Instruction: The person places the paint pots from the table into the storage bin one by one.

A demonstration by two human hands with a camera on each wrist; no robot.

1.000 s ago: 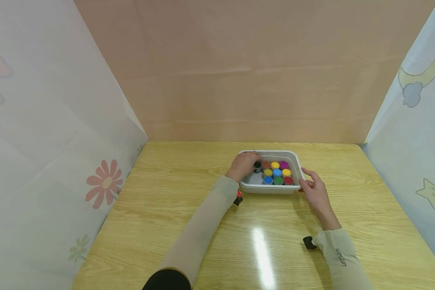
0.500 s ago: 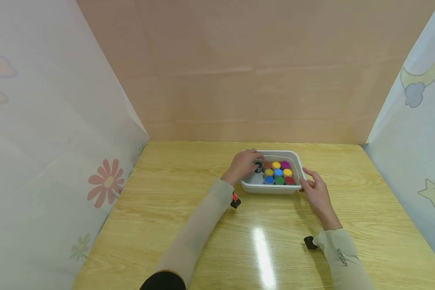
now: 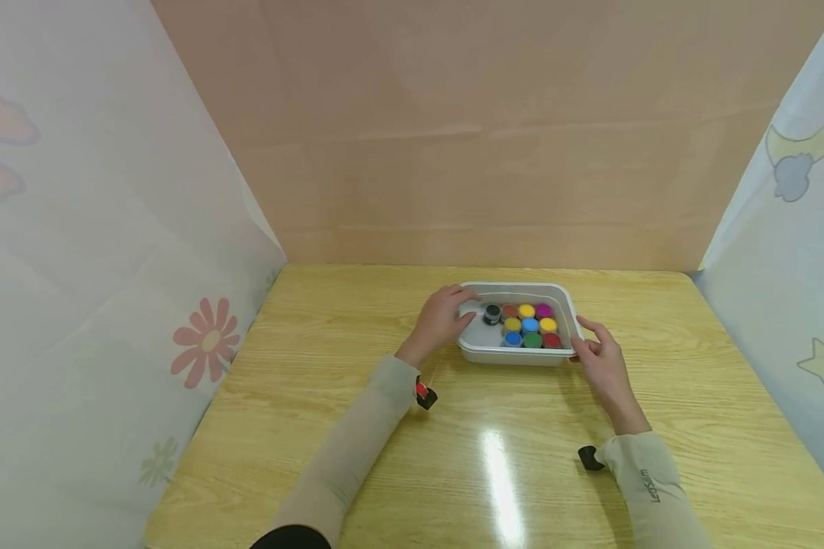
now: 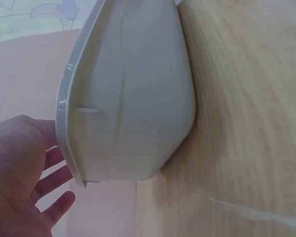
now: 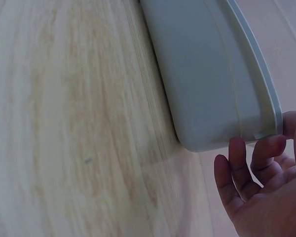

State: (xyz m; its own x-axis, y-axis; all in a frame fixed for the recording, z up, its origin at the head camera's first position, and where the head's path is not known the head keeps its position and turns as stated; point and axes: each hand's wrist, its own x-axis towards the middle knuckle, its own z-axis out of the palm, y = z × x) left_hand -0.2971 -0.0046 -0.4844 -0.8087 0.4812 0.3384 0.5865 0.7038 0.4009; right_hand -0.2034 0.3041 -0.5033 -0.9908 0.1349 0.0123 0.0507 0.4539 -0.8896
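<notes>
A white plastic tray stands on the table, holding several small round pots with coloured lids, such as a blue one, a green one and a red one. The black-lidded pot is leftmost of them. My left hand hovers at the tray's left rim with its fingers spread, holding nothing. At the right end, my right hand grips the rim, thumb over the top. In the right wrist view, curled fingers lie under the tray's lip.
The wood-grain table extends around the tray. A brown backdrop closes off the back, and patterned sheets, one with a pink flower, stand on both sides. Small dark wrist cameras jut out below the cuffs.
My left hand has let go of the black-lidded pot and drawn back leftward to the tray's left rim. The pot stays inside the tray. My right hand keeps its grip.
</notes>
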